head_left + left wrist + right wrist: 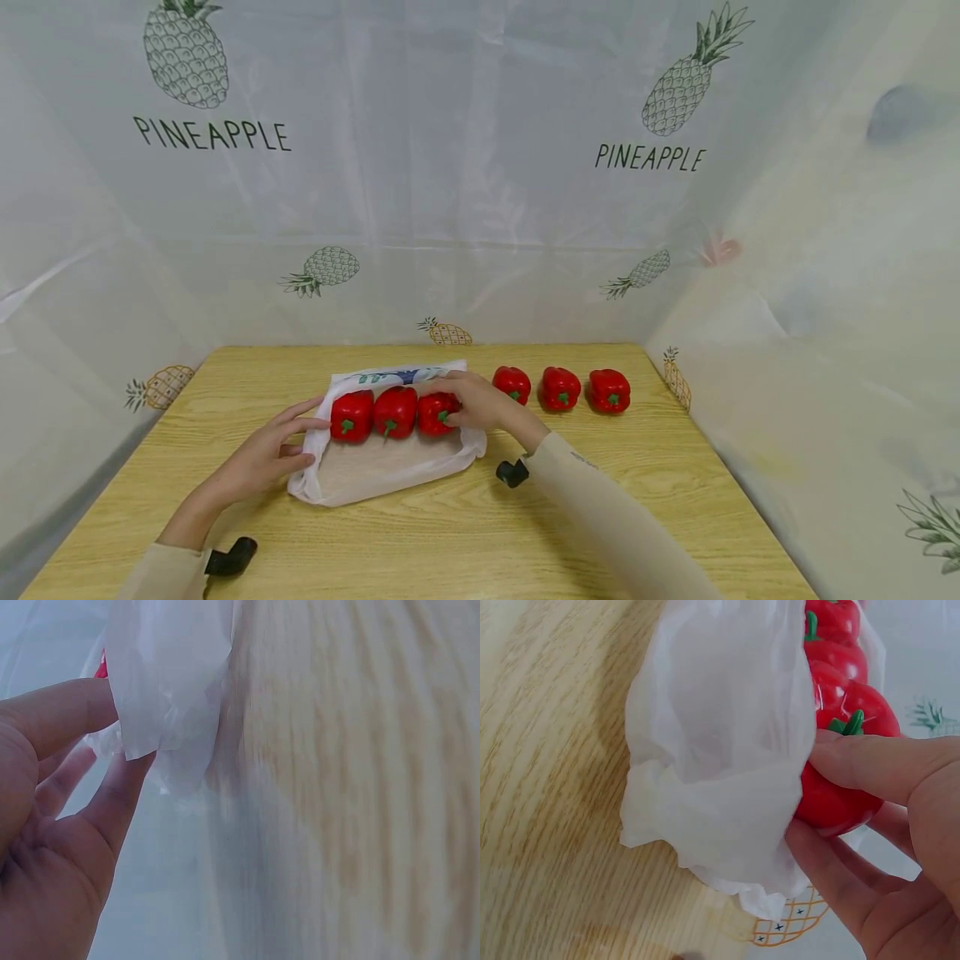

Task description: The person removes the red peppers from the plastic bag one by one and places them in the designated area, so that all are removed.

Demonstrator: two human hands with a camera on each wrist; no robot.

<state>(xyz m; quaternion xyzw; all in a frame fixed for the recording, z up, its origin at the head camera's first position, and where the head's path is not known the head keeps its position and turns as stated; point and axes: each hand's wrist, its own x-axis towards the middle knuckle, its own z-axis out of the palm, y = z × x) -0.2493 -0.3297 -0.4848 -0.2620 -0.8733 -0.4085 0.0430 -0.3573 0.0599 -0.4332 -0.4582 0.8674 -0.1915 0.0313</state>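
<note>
A white plastic bag [390, 477] lies on the table with its mouth spread wide. Three red bell peppers with green stems sit side by side in it: a left pepper [352, 417], a middle pepper [395, 413] and a right pepper [437, 414]. My right hand [476, 402] grips the right pepper, thumb near its stem; the right wrist view shows that pepper [847, 799] partly behind the bag's wall [720, 750]. At the bag's left rim, my left hand [262, 454] holds the plastic [165, 697] between thumb and fingers, some fingertips hidden by it.
To the right of the bag, three more red bell peppers stand in a row: a near one [511, 382], a second [559, 389] and a third [609, 391]. The wooden table [420, 550] ends at a pale curtain [465, 192] printed with pineapples.
</note>
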